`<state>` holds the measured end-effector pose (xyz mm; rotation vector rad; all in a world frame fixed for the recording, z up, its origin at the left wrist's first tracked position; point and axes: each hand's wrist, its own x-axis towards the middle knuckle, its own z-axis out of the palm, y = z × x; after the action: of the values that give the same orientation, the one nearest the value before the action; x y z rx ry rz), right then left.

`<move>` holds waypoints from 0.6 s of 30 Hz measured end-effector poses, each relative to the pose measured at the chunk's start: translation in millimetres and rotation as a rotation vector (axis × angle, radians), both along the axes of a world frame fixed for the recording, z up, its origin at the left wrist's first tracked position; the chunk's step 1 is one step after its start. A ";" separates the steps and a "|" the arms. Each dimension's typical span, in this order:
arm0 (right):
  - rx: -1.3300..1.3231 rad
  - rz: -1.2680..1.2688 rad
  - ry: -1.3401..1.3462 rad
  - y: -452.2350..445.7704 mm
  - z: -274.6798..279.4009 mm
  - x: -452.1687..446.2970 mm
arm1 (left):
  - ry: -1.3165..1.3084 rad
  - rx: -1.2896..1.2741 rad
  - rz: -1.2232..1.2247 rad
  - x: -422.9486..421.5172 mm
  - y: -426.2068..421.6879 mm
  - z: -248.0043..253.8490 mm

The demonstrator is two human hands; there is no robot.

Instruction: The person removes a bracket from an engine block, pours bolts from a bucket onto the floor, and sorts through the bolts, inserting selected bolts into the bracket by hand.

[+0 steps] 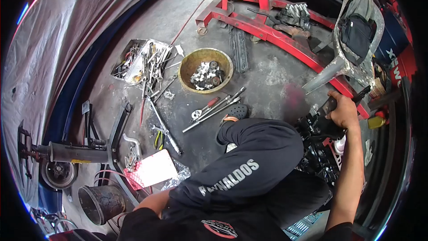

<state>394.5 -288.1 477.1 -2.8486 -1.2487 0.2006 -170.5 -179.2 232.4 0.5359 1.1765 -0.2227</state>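
Note:
At the right, my right hand (344, 110) is closed around something dark at the top of a black engine assembly (318, 151). Its exact kind is hard to make out. The assembly stands beside my bent leg, partly hidden by my forearm and trousers. My left forearm (154, 201) runs behind my thigh, and the left hand is out of sight. In front of my shoe lie a red-handled ratchet (209, 106) and long extension bars (214, 114). A round metal basin (183, 69) holds several small dark and pale parts.
A tray of wrenches (133, 78) lies beyond the basin. A red hoist frame (276, 33) and a worn chair (379, 22) with a black bag stand at the far right. At left are a floor jack (76, 152), a bucket (96, 203), and a covered car (62, 44).

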 end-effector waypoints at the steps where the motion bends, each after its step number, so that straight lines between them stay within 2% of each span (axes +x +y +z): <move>1: -0.010 -0.006 0.008 0.0 -1.3 1.9 | 0.002 0.022 -0.056 3.9 -1.8 -1.7; 4: 0.037 0.050 -0.014 -3.2 -3.9 2.6 | 0.020 0.088 -0.238 18.5 -6.8 -13.2; 8: 0.009 -0.001 0.000 2.2 0.0 -1.4 | 0.057 0.133 -0.494 43.9 -6.2 -32.3; 10: 0.103 -0.005 -0.007 1.8 -4.2 -2.7 | 0.076 0.131 -0.608 55.3 -5.3 -41.6; 13: 0.110 -0.041 -0.014 9.7 -4.5 -7.3 | 0.101 0.099 -0.773 68.9 -6.7 -58.6; 15: 0.065 -0.108 0.077 20.0 2.4 -11.4 | 0.112 0.047 -0.866 76.1 -9.8 -64.7; 18: -0.093 -0.188 0.071 23.6 2.9 -7.0 | 0.121 -0.033 -0.974 89.5 -8.8 -70.4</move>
<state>387.5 -264.5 480.0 -2.9847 -0.9765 0.3593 -81.0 -188.0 162.0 1.0497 0.9419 -1.1142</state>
